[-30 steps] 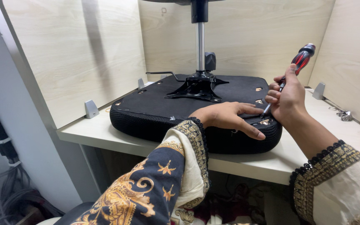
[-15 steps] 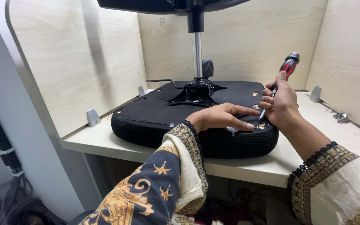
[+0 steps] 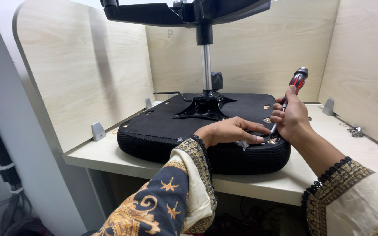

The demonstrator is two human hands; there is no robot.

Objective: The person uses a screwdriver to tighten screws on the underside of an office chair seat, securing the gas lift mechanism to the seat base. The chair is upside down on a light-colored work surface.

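An upturned black chair seat (image 3: 197,131) is lying flat on a pale wooden desk (image 3: 110,155), taking up most of the nook between light wood partition panels (image 3: 79,74) on three sides. A metal column (image 3: 206,65) is rising from the black mounting plate (image 3: 204,107) at the seat's middle, with the dark chair base (image 3: 180,11) spreading overhead and cutting across the top of the view. A thin lever (image 3: 167,93) is sticking out to the left of the plate. Grey brackets (image 3: 98,131) are sitting at the foot of the panels, and a small cluster of metal hardware (image 3: 354,130) is lying on the desk well apart from the seat, on the right. Dark cables (image 3: 1,175) are hanging down at the far left, below desk level.

The left hand (image 3: 228,131) is resting palm-down on the seat's near right corner, fingers spread flat and closed on nothing. The right hand (image 3: 292,116) is wrapping tightly around a red-and-black screwdriver (image 3: 296,83), fingers curled shut on its handle, the shaft slanting down so that its tip is meeting the seat just beside the left fingertips (image 3: 259,139)
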